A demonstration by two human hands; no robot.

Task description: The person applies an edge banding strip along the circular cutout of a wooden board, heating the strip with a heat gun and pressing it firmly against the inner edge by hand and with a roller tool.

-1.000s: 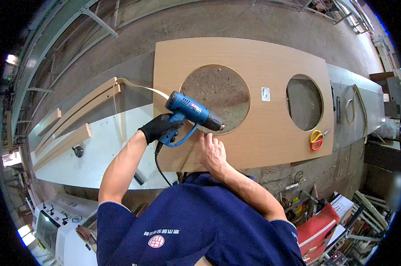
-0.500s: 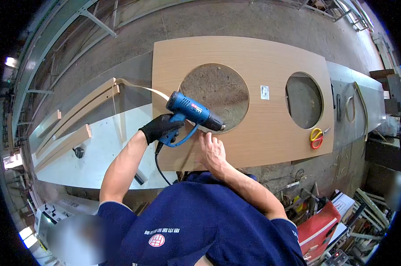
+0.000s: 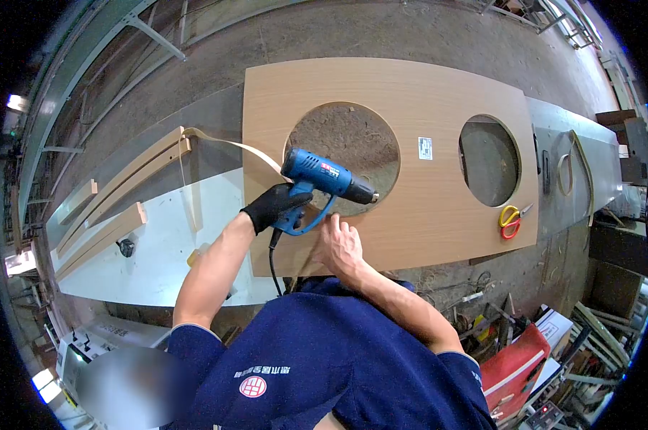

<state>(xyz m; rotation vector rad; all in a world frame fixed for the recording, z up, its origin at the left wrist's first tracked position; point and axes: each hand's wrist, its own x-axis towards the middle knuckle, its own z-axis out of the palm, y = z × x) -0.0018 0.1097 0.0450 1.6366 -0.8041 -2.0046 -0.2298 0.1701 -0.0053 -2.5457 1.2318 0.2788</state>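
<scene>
My left hand [image 3: 277, 207], in a black glove, is closed round the handle of a blue heat gun [image 3: 320, 175]. The gun's nozzle points right, over the near edge of the large round hole in a wood-grain panel [image 3: 424, 208]. Bare, my right hand [image 3: 340, 246] rests at the panel just below that hole, fingertips near its rim and fingers bent; whether it pinches anything is hidden. A thin wood-coloured strip [image 3: 231, 143] runs from the left and passes behind the gun.
Scissors [image 3: 510, 223] with yellow and red handles lie at the panel's right end. Curved wooden pieces [image 3: 123, 180] and a small black object [image 3: 126, 248] are on the left. A looped strip [image 3: 569, 175] lies on the right surface. A red item [image 3: 514, 373] stands lower right.
My left hand has moved slightly right with the heat gun, so the nozzle sits further right and a little higher. My right hand has barely moved.
</scene>
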